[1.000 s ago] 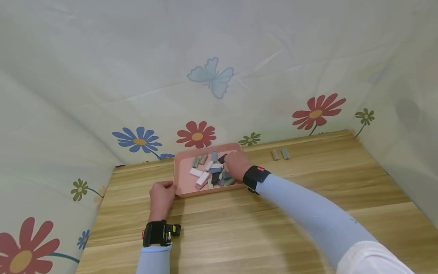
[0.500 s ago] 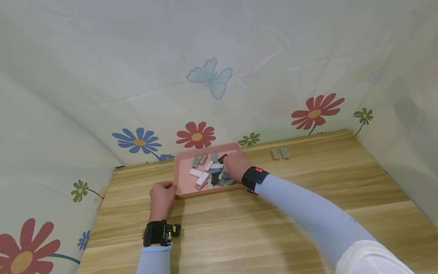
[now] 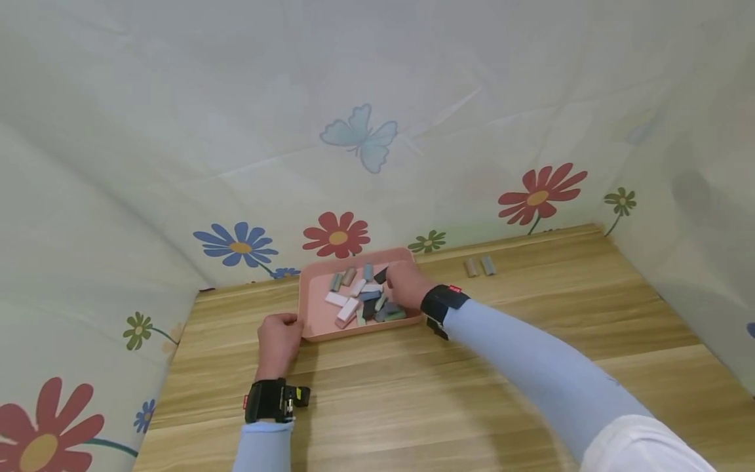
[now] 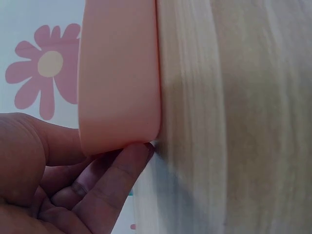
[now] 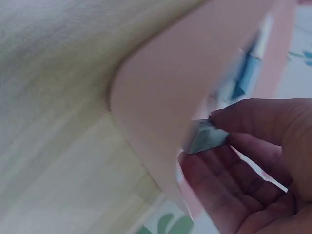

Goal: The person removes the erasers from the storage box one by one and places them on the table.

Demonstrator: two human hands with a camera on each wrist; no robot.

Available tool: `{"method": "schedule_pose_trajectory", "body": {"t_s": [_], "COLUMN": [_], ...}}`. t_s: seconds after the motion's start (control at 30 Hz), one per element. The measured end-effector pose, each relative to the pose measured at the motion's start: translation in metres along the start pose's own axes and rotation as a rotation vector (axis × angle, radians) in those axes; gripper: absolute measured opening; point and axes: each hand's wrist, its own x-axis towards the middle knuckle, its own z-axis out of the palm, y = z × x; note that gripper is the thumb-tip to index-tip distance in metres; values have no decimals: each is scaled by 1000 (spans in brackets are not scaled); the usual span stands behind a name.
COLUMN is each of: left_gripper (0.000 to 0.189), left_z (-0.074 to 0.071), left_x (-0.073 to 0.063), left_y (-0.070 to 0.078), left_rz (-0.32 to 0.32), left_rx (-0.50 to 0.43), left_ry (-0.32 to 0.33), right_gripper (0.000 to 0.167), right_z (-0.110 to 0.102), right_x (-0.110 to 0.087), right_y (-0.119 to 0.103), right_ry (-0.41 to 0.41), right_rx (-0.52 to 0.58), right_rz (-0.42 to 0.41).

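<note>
My left grip (image 3: 278, 339) steadies the pink tray (image 3: 312, 288) on the desk (image 3: 413, 387) while my right grip (image 3: 407, 283) pinches a grey-blue block (image 5: 204, 136) at the tray's edge; I judge a loose pinch could drop it.

Right hand (image 3: 404, 284) pinching, left hand (image 3: 278, 335) curled.

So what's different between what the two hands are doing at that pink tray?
The left hand grips the pink tray at its near left corner from outside; the right hand reaches inside it. The left holds no block; the right pinches a small grey-green block. Both wear black wrist straps and pale blue sleeves.
</note>
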Motion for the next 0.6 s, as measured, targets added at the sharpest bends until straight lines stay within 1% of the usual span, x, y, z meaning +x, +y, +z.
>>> {"method": "schedule_pose_trajectory", "body": {"t_s": [0.1, 0.13, 0.2, 0.23, 0.3, 0.43, 0.47, 0.53, 0.6], "left_gripper": [26, 25, 23, 22, 20, 21, 21, 22, 22], "left_z": [0, -1, -2, -4, -6, -10, -10, -10, -9], "left_x": [1, 2, 3, 3, 4, 6, 7, 9, 10], "left_y": [1, 2, 4, 6, 9, 13, 13, 14, 15], "left_rz": [29, 39, 60, 65, 75, 63, 59, 51, 60], "left_rx": [30, 46, 78, 93, 116, 123, 124, 130, 141], "left_ry": [-5, -6, -7, -5, 0, -5, -6, -10, -9], "right_gripper": [17, 18, 21, 24, 24, 5, 10, 12, 10], "right_z": [-17, -26, -46, -56, -76, -108, -113, -123, -130], "right_x": [-2, -2, -6, -7, -13, -31, -38, -50, -63], "right_y": [6, 8, 13, 17, 29, 68, 79, 99, 117], "right_ry": [-12, -13, 13, 34, 65, 163, 190, 220, 244], "right_rx": [125, 141, 113, 70, 32, -28, -33, -31, -42], "right_rz": [70, 87, 125, 131, 145, 205, 227, 271, 303]}}
